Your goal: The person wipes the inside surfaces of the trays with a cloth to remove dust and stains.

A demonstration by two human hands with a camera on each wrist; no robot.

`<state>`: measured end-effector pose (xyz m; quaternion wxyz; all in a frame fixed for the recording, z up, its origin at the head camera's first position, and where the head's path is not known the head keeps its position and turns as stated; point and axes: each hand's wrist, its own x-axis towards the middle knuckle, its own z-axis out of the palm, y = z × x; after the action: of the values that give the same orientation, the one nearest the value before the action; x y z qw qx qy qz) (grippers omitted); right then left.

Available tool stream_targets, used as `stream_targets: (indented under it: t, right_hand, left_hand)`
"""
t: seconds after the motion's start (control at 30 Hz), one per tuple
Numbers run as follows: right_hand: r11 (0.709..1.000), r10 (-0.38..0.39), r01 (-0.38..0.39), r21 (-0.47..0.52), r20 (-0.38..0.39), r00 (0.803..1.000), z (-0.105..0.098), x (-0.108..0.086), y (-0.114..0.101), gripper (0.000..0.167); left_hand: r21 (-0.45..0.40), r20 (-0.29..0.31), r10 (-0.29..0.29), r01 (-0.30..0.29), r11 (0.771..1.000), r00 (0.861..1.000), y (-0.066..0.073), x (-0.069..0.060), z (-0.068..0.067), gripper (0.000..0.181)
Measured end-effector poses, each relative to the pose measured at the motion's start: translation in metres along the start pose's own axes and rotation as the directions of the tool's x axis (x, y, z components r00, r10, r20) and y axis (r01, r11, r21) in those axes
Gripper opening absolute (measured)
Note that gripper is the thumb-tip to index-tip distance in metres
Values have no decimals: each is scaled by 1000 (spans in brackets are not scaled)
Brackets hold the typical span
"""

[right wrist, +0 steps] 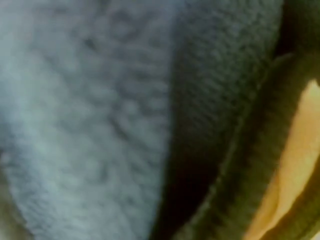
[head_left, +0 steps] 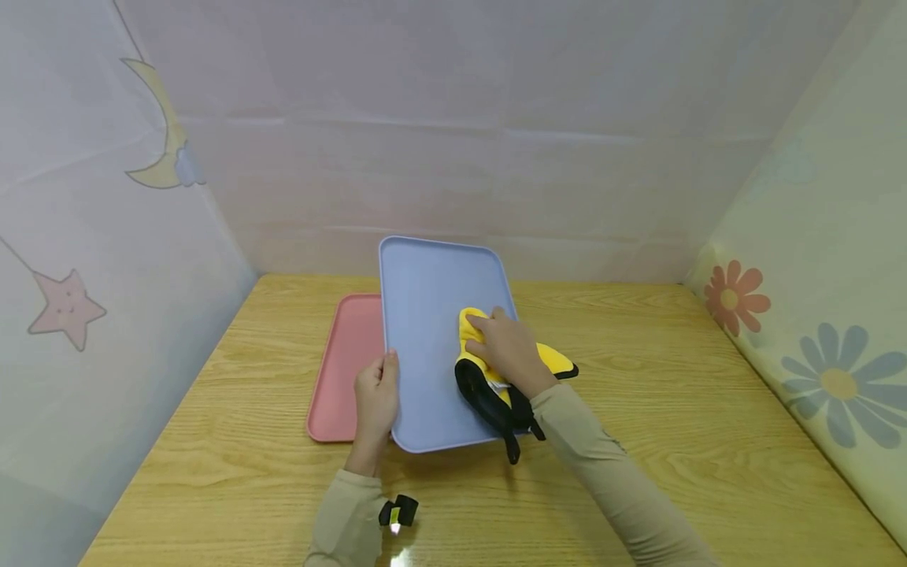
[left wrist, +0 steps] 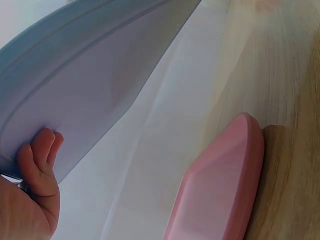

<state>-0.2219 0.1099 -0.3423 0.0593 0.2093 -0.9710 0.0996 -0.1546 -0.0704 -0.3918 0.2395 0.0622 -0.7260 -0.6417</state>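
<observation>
My left hand (head_left: 377,394) grips the left edge of a light blue tray (head_left: 432,291), thumb on its inner face. In the left wrist view its curled fingers (left wrist: 45,150) lie against the tray's underside. The tray is tilted up, raised off the table. On its right part lies a soft yellow-and-black cloth item (head_left: 485,394) with dark loops hanging past the lower edge. My right hand (head_left: 512,350) holds it against the tray, index finger and thumb on the yellow part. Close-up grey and dark fabric (right wrist: 225,90) fills the right wrist view; the right hand's remaining fingers are hidden.
A pink tray (head_left: 347,354) lies flat on the wooden table (head_left: 638,394), partly behind the blue tray. A printed backdrop (head_left: 453,157) stands around the table's back and sides. By the left sleeve is a small black device (head_left: 399,511).
</observation>
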Motion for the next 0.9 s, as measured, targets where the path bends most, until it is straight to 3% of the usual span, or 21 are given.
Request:
stream_targets:
  t: [0.6,0.9]
  right_hand:
    - [992,126,-125,-31,49,991,2,2,25,32]
    - [991,134,-134,-10,40,990,3,2,24,34]
  left_hand:
    - [27,-23,-11,12,1000,1000,5,2,-6,35]
    - [16,-24,-22,22,1000,999,5,3,-6,34]
